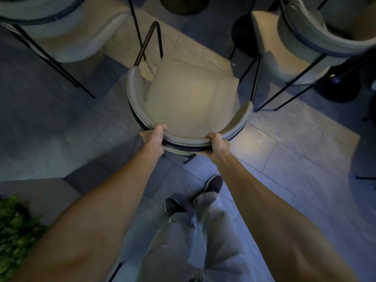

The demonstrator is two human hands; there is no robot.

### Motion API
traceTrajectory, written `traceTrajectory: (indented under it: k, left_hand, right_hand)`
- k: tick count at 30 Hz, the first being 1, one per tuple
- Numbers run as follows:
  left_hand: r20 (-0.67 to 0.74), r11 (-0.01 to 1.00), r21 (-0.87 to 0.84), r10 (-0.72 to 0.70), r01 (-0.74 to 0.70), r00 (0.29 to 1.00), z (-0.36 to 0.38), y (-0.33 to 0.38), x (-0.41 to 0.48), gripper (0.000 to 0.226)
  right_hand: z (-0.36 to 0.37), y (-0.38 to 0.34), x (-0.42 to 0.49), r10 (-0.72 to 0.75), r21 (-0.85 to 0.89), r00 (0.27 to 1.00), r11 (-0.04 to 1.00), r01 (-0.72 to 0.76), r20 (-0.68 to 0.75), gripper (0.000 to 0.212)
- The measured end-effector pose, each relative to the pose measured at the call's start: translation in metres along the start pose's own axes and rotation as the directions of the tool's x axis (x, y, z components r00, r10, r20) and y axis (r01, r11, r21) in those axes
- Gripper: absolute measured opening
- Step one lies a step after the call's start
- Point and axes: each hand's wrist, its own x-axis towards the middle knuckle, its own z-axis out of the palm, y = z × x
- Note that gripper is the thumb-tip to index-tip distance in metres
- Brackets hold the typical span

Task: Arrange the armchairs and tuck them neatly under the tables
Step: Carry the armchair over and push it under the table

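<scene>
A beige armchair [189,98] with a curved backrest and thin black metal legs stands on the tiled floor straight in front of me, its seat facing away. My left hand [154,137] grips the left part of the backrest rim. My right hand [217,144] grips the same rim a little further right. Both arms are stretched forward. A round dark table base [184,4] shows at the top edge beyond the chair; the tabletop itself is out of view.
A second armchair [61,29] stands at the upper left and a third armchair [317,37] at the upper right, next to another dark round base [337,88]. A green plant [14,235] sits at the lower left. My feet [193,196] are on the grey tiles.
</scene>
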Motion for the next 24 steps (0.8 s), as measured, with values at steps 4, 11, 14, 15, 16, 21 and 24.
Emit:
traceTrajectory:
  k: [4, 11, 14, 15, 16, 21, 24]
  left_hand:
    - [-0.007, 0.999, -0.045, 0.017, -0.018, 1.000, 0.020, 0.019, -0.006, 0.017]
    - [-0.051, 0.994, -0.098, 0.036, -0.040, 0.998, 0.065, 0.061, 0.019, 0.048]
    - [-0.083, 0.995, -0.089, 0.027, -0.034, 0.996, 0.088, 0.081, 0.044, 0.059]
    - [-0.094, 0.995, -0.092, 0.028, -0.037, 0.995, 0.094, 0.084, 0.059, 0.053]
    - [-0.095, 0.994, -0.103, 0.033, -0.042, 0.995, 0.102, 0.091, 0.064, 0.051]
    - [-0.087, 0.993, -0.094, 0.064, -0.072, 0.994, 0.146, 0.142, 0.069, 0.017]
    - [-0.086, 0.986, -0.130, 0.091, -0.101, 0.992, 0.166, 0.176, 0.086, 0.021]
  right_hand:
    - [0.004, -0.027, 0.006, -0.012, -0.033, 1.000, 0.999, 0.013, 0.026, 0.026]
    - [0.027, -0.093, 0.036, -0.029, -0.058, 0.999, 0.998, 0.031, 0.040, 0.039]
    - [0.038, -0.123, 0.056, -0.026, -0.043, 0.998, 0.999, 0.028, 0.053, 0.033]
    - [0.043, -0.133, 0.063, -0.021, -0.039, 0.998, 0.999, 0.024, 0.058, 0.030]
    - [0.048, -0.143, 0.069, -0.019, -0.044, 0.998, 0.999, 0.022, 0.062, 0.028]
    - [0.076, -0.196, 0.095, -0.039, -0.052, 0.996, 0.998, 0.043, 0.075, 0.034]
    - [0.097, -0.227, 0.113, -0.035, -0.060, 0.995, 0.997, 0.040, 0.091, 0.042]
